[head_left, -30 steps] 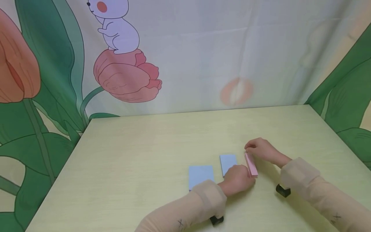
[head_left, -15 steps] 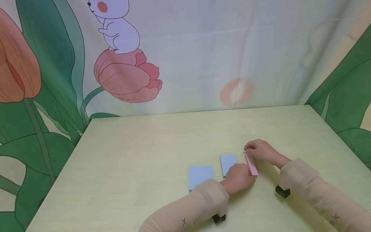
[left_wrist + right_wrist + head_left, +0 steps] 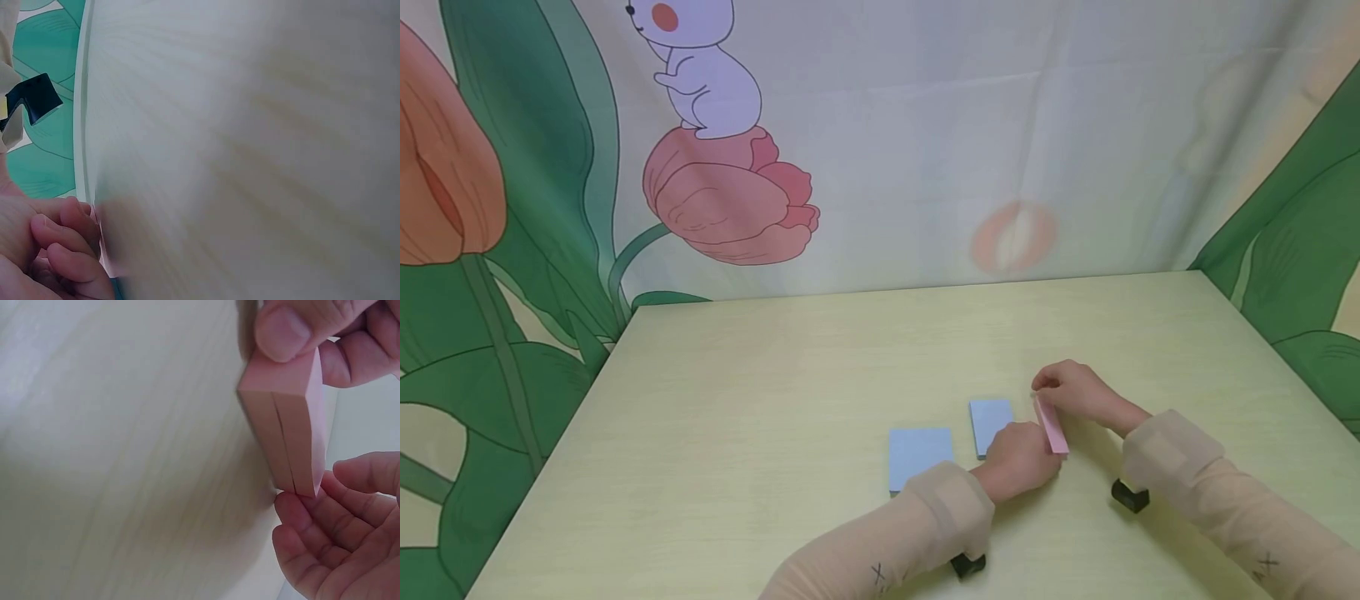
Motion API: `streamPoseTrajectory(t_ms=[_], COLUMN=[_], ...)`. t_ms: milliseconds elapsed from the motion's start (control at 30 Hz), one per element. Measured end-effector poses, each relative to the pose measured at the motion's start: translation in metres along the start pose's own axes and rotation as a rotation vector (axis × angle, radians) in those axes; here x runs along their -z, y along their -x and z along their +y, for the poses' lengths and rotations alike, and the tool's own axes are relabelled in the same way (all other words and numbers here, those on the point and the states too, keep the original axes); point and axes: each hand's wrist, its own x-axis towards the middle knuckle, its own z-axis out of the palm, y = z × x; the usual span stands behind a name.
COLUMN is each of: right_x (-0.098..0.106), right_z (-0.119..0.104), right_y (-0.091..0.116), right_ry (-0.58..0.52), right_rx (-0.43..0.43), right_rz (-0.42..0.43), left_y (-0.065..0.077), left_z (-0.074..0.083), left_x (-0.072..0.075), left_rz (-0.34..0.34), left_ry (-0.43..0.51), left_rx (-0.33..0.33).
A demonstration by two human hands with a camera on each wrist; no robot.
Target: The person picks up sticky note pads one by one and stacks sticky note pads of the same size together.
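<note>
A pink sticky-note pad (image 3: 1051, 427) stands on its long edge on the table, tilted slightly, between both hands. My left hand (image 3: 1018, 458) grips its near end; in the right wrist view, that thumb (image 3: 281, 334) presses the end face. My right hand (image 3: 1082, 392) holds the far end, with curved fingertips against it in the right wrist view. A thin dark split runs along the side of the pink pad (image 3: 281, 440). In the left wrist view, the left hand's curled fingers (image 3: 72, 247) hide nearly all of the pad.
Left of the hands lie a square blue pad (image 3: 919, 454) and a smaller blue pad (image 3: 989, 417), each partly covered by the left arm or hand. The pale table (image 3: 775, 375) ends at a printed curtain (image 3: 887, 167). A black wrist device (image 3: 1131, 496) hangs below the right sleeve.
Over the last second my left hand has shifted slightly up and right along the pink pad's near end. The right hand and both blue pads stay almost where they were.
</note>
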Motion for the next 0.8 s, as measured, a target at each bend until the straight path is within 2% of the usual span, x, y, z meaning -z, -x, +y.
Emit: streamPoseTrajectory(t_ms=[800], right_x=[-0.0027], right_z=[-0.001], right_y=[-0.0005], right_ry=[0.002], right_rx=[-0.006], right_rz=[0.022], left_y=[0.0019], left_z=[0.001], left_x=[-0.0004], left_rz=[0.015], left_ry=[-0.065], left_rx=[-0.025])
